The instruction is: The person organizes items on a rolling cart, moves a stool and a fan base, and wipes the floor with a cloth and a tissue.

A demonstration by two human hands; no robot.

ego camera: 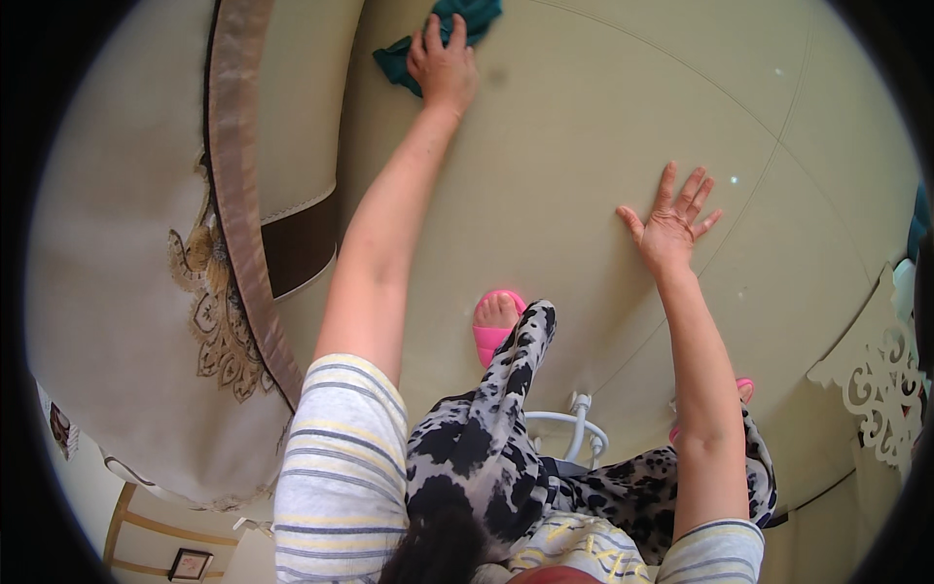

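Note:
With fingers spread, my left hand (pixel 444 69) presses on a crumpled dark green cloth (pixel 474 16), which lies on the pale tiled floor (pixel 554 182) near the foot of a piece of furniture. Part of the cloth shows beyond the fingertips, another part beside the thumb side or wrist. My right hand (pixel 668 223) is held out over the floor with its fingers apart and nothing in it. Whether it touches the floor, I cannot tell.
Furniture under a fabric cover with brown trim (pixel 237 146) and lace stands at the left. A low stool's white wheeled base (pixel 576 423) is beneath me. Pink slippers (pixel 492 339) are on my feet. A white openwork panel (pixel 875 379) stands at the right.

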